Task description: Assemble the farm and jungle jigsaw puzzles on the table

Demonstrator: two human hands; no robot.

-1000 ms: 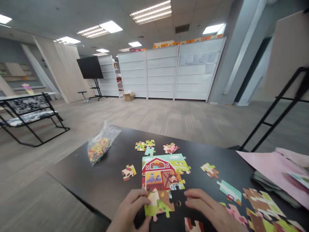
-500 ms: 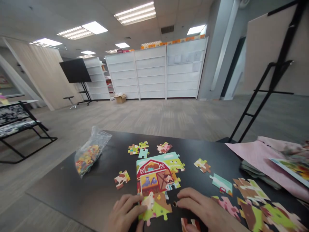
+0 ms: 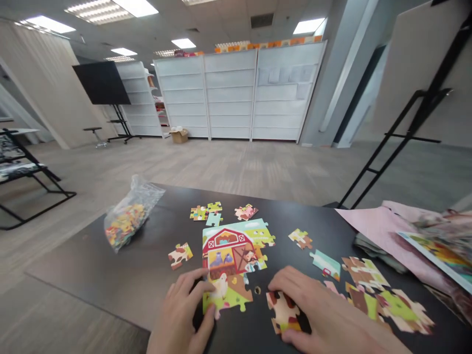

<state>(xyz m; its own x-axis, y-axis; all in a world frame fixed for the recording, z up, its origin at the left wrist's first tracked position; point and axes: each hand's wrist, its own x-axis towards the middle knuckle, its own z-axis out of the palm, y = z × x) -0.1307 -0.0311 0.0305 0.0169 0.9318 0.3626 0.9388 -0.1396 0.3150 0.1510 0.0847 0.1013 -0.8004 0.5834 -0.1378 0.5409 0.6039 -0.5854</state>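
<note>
A partly joined jigsaw puzzle (image 3: 234, 265) with a red barn, a farmer and a hen lies flat on the black table (image 3: 121, 280). My left hand (image 3: 184, 307) is curled at its lower left edge, index finger and thumb on the hen section. To the right, my right hand (image 3: 313, 307) grips a brown-and-white cow puzzle piece (image 3: 284, 312) between fingers and thumb, close to the tabletop. Its fingers partly cover the piece. A small dark round hole (image 3: 257, 290) shows in the table between the puzzle and this hand.
Loose puzzle pieces lie around: a cow piece (image 3: 180, 255) at left, a pig piece (image 3: 246, 212) behind, a truck piece (image 3: 325, 265) and several joined pieces (image 3: 365, 273) at right. A clear bag of pieces (image 3: 129, 219) sits left. Pink cloth (image 3: 372, 221) covers the right edge.
My right hand now has its fingers around the cow piece, which shows more fully beside the puzzle. My left hand has shifted toward the puzzle's left edge. The camera view has tilted down slightly.
</note>
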